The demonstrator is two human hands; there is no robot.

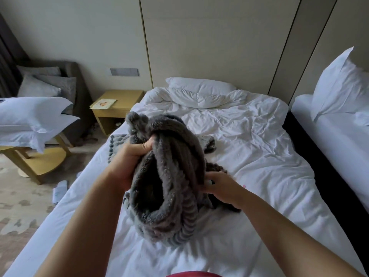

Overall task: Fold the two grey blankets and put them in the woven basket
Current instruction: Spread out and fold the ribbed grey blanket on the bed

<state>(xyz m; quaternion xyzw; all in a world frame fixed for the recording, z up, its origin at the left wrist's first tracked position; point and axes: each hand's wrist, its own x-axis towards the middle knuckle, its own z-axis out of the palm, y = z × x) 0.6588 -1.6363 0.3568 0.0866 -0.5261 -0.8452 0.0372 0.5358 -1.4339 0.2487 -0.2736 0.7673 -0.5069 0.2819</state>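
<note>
A dark grey fluffy blanket (169, 186) hangs bunched in a thick loop above the white bed (259, 156). My left hand (127, 156) grips its upper folds, thumb pressed into the pile. My right hand (221, 186) clutches the blanket's right side lower down, fingers sunk in the fabric. A second, lighter grey blanket (117, 140) with pom-pom trim lies flat on the bed behind the first, mostly hidden by it. No woven basket is in view.
A white pillow (199, 84) and rumpled duvet lie at the bed's head. A wooden nightstand (117, 108) stands to the left, beside a grey armchair (75, 92). Pillows (34, 120) rest on a low table at far left. A second bed (339, 140) is at right.
</note>
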